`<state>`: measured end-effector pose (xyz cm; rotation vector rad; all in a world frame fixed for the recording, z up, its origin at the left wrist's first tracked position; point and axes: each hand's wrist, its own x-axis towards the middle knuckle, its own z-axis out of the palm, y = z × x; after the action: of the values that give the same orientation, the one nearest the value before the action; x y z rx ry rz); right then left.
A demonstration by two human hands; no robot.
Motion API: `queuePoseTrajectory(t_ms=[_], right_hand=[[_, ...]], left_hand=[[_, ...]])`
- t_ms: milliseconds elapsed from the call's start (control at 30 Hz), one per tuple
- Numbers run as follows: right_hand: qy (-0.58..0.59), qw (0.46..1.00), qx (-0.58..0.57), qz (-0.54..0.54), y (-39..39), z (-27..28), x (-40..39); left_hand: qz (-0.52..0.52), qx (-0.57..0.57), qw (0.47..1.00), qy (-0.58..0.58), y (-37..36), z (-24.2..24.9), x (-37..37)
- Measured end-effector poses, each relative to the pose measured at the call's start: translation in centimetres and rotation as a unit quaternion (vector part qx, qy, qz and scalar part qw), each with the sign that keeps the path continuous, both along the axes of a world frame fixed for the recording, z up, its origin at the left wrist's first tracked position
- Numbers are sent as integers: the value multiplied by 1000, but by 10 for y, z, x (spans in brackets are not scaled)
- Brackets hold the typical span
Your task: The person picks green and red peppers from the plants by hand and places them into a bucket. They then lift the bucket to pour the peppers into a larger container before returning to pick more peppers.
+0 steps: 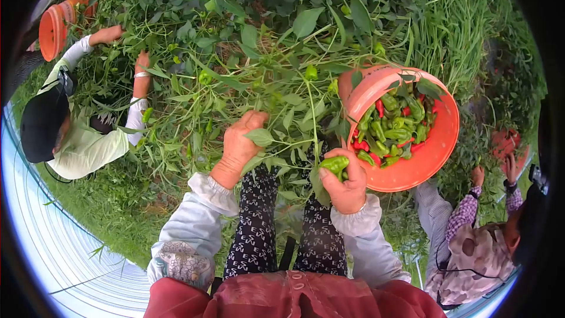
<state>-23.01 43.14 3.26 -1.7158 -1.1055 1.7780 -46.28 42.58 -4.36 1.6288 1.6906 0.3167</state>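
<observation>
My right hand [348, 188] is closed around a green pepper [335, 164], with the thumb below it and the fingers curled over the far side. A pale stem [313, 112] of the pepper plant runs down to this hand. My left hand [242, 141] reaches into the foliage with its fingers curled; the fingertips and whatever they grip are hidden among leaves. Beside my right hand an orange bucket [442, 162] lies tilted towards me, holding many green peppers [400, 132] and some red peppers [416, 146]. Another green pepper [311, 72] hangs on the plant ahead.
To the left, a co-worker in a dark cap [42, 123] reaches into the plants; another orange bucket [53, 32] is behind. On the right, a co-worker in a patterned top [479, 259] has hands near a reddish bucket [505, 143]. Tall grass [465, 17] grows at upper right.
</observation>
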Motion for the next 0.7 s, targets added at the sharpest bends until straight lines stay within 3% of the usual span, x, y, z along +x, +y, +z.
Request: queuePoseTrajectory(t_ms=[67, 200, 267, 300, 367, 400, 467, 533, 600, 633, 700], right_hand=[[-5, 1000, -10, -25, -1, 0, 1], [-20, 1000, 13, -11, -2, -5, 2], [-19, 1000, 4, -7, -5, -8, 2], [-20, 1000, -7, -2, -6, -7, 3], [-14, 1000, 1, -12, -1, -2, 0], [-5, 1000, 9, -24, 0, 2, -2], [17, 998, -12, -62, 0, 4, 0], [38, 994, -33, -101, -1, 5, -3], [62, 986, -47, -145, -2, 13, 5], [45, 988, -44, -138, -1, 20, 9], [70, 982, -41, -173, 0, 30, 12]], left_hand=[[-15, 76, 997, 26, 9, 24, -8], [102, 144, 984, 39, 56, 87, -37], [26, 127, 980, 154, 90, 93, -61], [26, 126, 980, 151, 100, 81, -71], [-147, -42, 965, 213, 111, 53, -88], [-146, -44, 965, 215, 110, 47, -90], [-258, -138, 947, 133, 103, 40, -93], [-242, -127, 957, 98, 90, 45, -92], [-188, -193, 947, 175, 78, 49, -73], [-150, -149, 962, 174, 70, 51, -71], [-100, -181, 963, 171, 63, 64, -67]])
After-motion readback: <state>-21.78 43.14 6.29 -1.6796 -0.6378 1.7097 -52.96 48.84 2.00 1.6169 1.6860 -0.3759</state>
